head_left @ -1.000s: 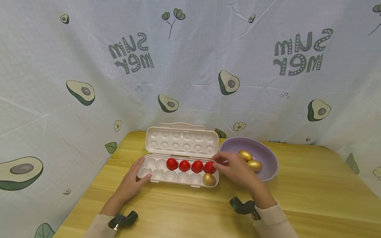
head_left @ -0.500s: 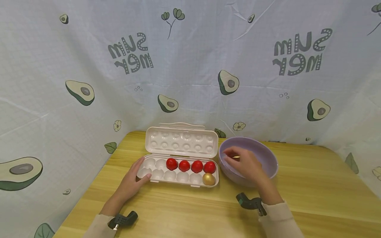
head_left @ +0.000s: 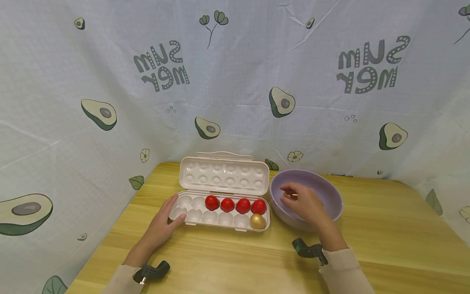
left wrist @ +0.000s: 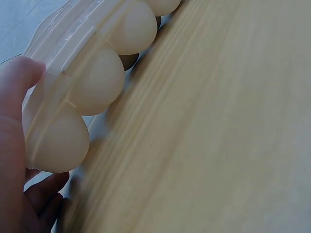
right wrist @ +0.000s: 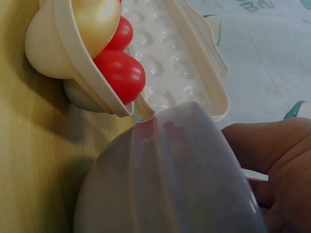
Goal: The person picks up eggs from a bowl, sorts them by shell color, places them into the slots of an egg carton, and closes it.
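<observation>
My left hand (head_left: 161, 224) grips the left end of an open cream egg box (head_left: 225, 185); in the left wrist view the thumb (left wrist: 22, 73) lies over its rim. Several red eggs (head_left: 227, 205) fill the right part of the back row. One gold egg (head_left: 258, 221) sits in the front row's right-end cup. Inside the purple bowl (head_left: 333, 202), my right hand (head_left: 304, 201) has its thumb and fingers curled around another gold egg (head_left: 293, 197), of which only a sliver shows. The right wrist view has the bowl's wall hiding most of the fingers.
The box's lid (head_left: 225, 175) leans back at the rear, hinged to the tray. The bowl stands close to the box's right end on the wooden table (head_left: 220, 261). A curtain (head_left: 235, 81) printed with avocados hangs behind the table.
My right hand has left the last red egg in the box and moved right into the bowl, around a gold egg. The left hand has stayed on the box.
</observation>
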`<state>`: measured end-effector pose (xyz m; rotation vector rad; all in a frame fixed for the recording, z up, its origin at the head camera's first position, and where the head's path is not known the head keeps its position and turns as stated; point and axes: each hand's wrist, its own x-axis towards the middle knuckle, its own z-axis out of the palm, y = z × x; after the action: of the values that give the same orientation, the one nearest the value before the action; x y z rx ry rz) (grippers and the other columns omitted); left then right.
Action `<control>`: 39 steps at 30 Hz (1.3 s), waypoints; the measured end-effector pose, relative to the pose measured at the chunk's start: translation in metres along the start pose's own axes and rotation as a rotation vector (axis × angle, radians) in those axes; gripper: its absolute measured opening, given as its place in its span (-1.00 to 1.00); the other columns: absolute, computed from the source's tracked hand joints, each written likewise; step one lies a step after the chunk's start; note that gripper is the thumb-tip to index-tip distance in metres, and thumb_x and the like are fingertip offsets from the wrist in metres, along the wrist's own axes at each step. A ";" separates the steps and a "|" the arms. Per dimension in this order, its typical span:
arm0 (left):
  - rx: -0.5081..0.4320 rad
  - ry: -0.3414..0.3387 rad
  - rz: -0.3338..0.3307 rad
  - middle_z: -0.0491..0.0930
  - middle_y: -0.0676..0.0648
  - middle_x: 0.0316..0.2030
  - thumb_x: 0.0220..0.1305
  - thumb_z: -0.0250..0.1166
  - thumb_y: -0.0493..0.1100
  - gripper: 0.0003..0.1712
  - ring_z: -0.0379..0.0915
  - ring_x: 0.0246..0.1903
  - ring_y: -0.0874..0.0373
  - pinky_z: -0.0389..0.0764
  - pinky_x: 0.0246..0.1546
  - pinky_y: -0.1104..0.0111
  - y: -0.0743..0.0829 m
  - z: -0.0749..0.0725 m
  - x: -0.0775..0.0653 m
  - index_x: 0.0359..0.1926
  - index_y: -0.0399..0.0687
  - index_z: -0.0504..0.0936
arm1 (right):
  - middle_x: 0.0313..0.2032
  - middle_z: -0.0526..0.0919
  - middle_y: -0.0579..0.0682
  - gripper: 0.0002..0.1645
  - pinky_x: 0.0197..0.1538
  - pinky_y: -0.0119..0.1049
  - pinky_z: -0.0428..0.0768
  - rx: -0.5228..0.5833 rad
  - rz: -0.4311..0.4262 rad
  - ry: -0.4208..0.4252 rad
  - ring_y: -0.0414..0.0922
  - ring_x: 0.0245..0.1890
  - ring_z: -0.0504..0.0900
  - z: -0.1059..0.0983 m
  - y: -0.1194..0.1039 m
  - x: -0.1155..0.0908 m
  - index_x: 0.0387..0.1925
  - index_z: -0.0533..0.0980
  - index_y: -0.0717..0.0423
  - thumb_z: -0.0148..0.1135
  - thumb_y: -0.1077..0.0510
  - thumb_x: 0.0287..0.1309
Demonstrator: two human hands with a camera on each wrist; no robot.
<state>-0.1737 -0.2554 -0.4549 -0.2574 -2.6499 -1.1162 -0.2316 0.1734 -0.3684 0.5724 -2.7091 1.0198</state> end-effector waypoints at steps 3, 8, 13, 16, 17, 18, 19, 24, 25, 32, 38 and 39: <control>0.001 -0.001 -0.002 0.10 -0.26 0.42 0.30 0.21 0.10 -0.11 0.03 0.38 -0.25 0.08 0.32 -0.19 0.000 0.000 0.000 0.48 -0.17 0.06 | -0.11 0.68 0.15 -0.66 -0.01 0.00 0.62 -0.014 0.008 0.004 0.11 -0.10 0.66 0.001 0.002 0.000 -0.03 0.58 0.23 0.32 0.25 0.12; 0.004 -0.005 -0.007 0.09 -0.26 0.43 0.30 0.21 0.11 -0.11 0.03 0.38 -0.25 0.07 0.31 -0.20 0.000 0.000 0.000 0.48 -0.16 0.06 | -0.11 0.67 0.19 -0.63 -0.02 0.04 0.60 -0.055 0.018 0.034 0.11 -0.13 0.66 0.002 0.006 0.001 -0.02 0.58 0.24 0.32 0.23 0.11; 0.009 -0.003 -0.003 0.10 -0.26 0.42 0.29 0.22 0.11 -0.10 0.03 0.38 -0.25 0.08 0.31 -0.20 0.000 0.000 0.001 0.48 -0.16 0.06 | -0.09 0.66 0.22 -0.61 -0.01 0.09 0.55 -0.087 0.027 0.053 0.13 -0.10 0.62 0.002 0.008 0.001 -0.01 0.58 0.24 0.34 0.21 0.10; 0.009 -0.001 0.001 0.11 -0.26 0.42 0.29 0.22 0.10 -0.11 0.05 0.37 -0.25 0.09 0.31 -0.19 0.000 0.000 0.001 0.48 -0.16 0.07 | -0.08 0.65 0.21 -0.60 0.00 0.10 0.52 -0.105 0.030 0.051 0.13 -0.08 0.61 0.002 0.010 0.001 0.00 0.58 0.22 0.34 0.19 0.10; 0.008 0.000 0.002 0.12 -0.27 0.41 0.29 0.22 0.09 -0.11 0.05 0.37 -0.25 0.10 0.31 -0.19 0.001 0.000 0.001 0.48 -0.16 0.07 | -0.07 0.65 0.21 -0.60 0.00 0.10 0.52 -0.110 0.031 0.049 0.13 -0.07 0.61 0.002 0.010 0.001 0.00 0.58 0.22 0.33 0.19 0.10; 0.008 0.000 0.004 0.12 -0.27 0.41 0.29 0.23 0.09 -0.11 0.06 0.37 -0.26 0.10 0.30 -0.19 0.001 0.000 0.001 0.48 -0.16 0.07 | -0.07 0.65 0.20 -0.60 0.00 0.10 0.51 -0.115 0.034 0.048 0.13 -0.07 0.60 0.002 0.011 0.001 0.00 0.58 0.21 0.33 0.18 0.09; 0.007 0.000 0.007 0.12 -0.28 0.41 0.29 0.23 0.08 -0.11 0.06 0.37 -0.26 0.11 0.30 -0.19 0.001 0.000 0.001 0.48 -0.16 0.07 | -0.07 0.65 0.20 -0.59 0.00 0.10 0.51 -0.119 0.037 0.047 0.13 -0.06 0.60 0.002 0.011 0.001 0.00 0.58 0.21 0.33 0.18 0.09; 0.004 0.003 0.009 0.13 -0.28 0.41 0.29 0.23 0.08 -0.11 0.06 0.37 -0.26 0.11 0.30 -0.19 0.002 -0.001 0.001 0.48 -0.16 0.07 | -0.05 0.63 0.20 -0.58 -0.01 0.12 0.49 -0.124 0.051 0.038 0.14 -0.05 0.57 0.002 0.011 0.001 0.01 0.58 0.20 0.33 0.16 0.09; 0.005 0.003 0.008 0.13 -0.28 0.41 0.29 0.23 0.08 -0.11 0.06 0.37 -0.26 0.11 0.30 -0.19 0.003 -0.002 0.000 0.48 -0.16 0.07 | -0.04 0.63 0.20 -0.58 -0.01 0.12 0.49 -0.122 0.054 0.035 0.14 -0.04 0.57 0.002 0.010 0.001 0.02 0.58 0.20 0.33 0.15 0.10; 0.004 -0.004 -0.002 0.11 -0.28 0.42 0.29 0.23 0.10 -0.10 0.05 0.37 -0.27 0.09 0.30 -0.20 0.004 -0.002 0.000 0.48 -0.15 0.06 | 0.02 0.61 0.18 -0.55 -0.02 0.14 0.48 -0.139 0.087 0.009 0.14 0.00 0.55 0.003 0.011 0.001 0.05 0.56 0.17 0.32 0.11 0.12; 0.009 -0.007 -0.007 0.12 -0.28 0.41 0.28 0.24 0.10 -0.10 0.06 0.36 -0.28 0.10 0.30 -0.21 0.003 -0.001 -0.001 0.48 -0.16 0.06 | 0.03 0.59 0.18 -0.55 -0.05 0.12 0.49 -0.151 0.116 -0.008 0.11 -0.04 0.53 0.004 0.011 0.001 0.07 0.55 0.16 0.31 0.11 0.14; 0.007 -0.007 -0.007 0.12 -0.28 0.41 0.28 0.24 0.10 -0.10 0.06 0.36 -0.28 0.10 0.30 -0.21 0.003 -0.001 -0.001 0.48 -0.16 0.06 | 0.03 0.59 0.18 -0.55 -0.07 0.12 0.49 -0.155 0.119 -0.010 0.10 -0.05 0.53 0.005 0.011 0.001 0.07 0.55 0.16 0.31 0.11 0.14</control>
<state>-0.1720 -0.2544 -0.4523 -0.2516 -2.6628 -1.1097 -0.2374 0.1775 -0.3779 0.3951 -2.8280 0.8245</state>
